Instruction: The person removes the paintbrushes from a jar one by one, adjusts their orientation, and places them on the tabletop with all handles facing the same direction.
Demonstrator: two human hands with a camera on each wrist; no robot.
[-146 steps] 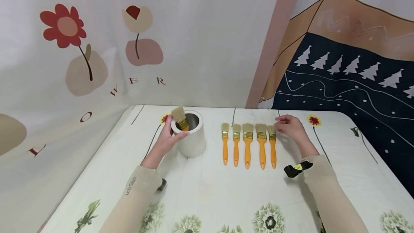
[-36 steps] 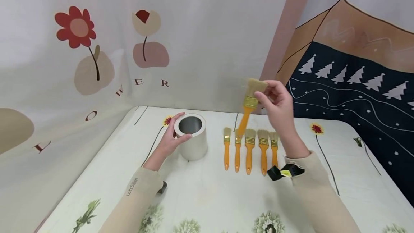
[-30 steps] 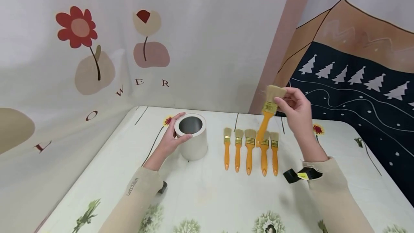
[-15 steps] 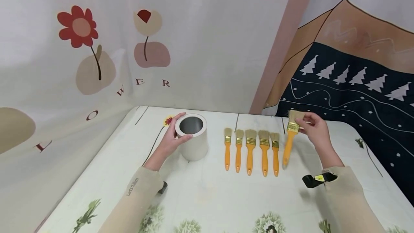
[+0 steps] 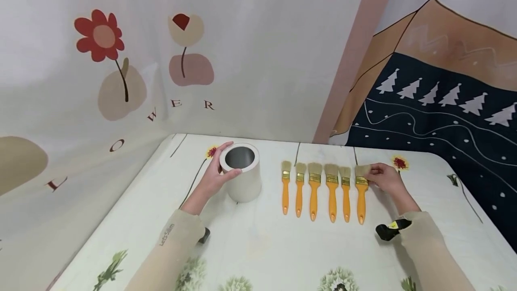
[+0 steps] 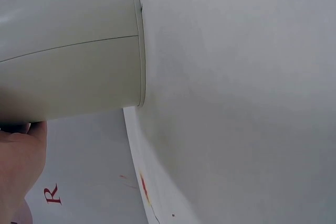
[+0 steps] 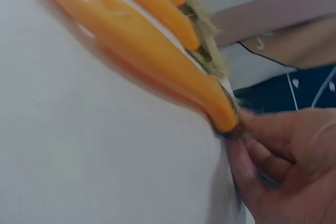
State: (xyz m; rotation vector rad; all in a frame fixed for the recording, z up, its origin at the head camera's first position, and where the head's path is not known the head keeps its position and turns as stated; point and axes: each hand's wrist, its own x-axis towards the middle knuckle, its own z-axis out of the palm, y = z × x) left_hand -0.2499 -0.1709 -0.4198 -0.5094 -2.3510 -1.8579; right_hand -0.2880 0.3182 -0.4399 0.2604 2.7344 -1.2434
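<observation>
In the head view my left hand (image 5: pixel 214 177) grips a white round brush pot (image 5: pixel 247 185) by its left side and rim, thumb at the front. The pot stands upright, its dark inside showing nothing. The left wrist view has the pot's pale wall (image 6: pixel 73 77) up close, with fingers at its lower edge. My right hand (image 5: pixel 387 178) pinches the bristle end of the rightmost paintbrush (image 5: pixel 361 201), which lies on the table with its orange handle toward me. In the right wrist view thumb and fingers (image 7: pixel 252 156) close on that brush's head (image 7: pixel 231 121).
Several more orange-handled paintbrushes (image 5: pixel 313 192) lie side by side in a row left of the held one, bristles pointing away. A white flower-print cloth covers the table (image 5: pixel 258 246). Behind it hangs a printed curtain (image 5: pixel 258 57).
The brush in the pot was taken out. My right hand carried a brush rightward over the row and lowered it onto the table at the right end. The left hand stays on the pot.
</observation>
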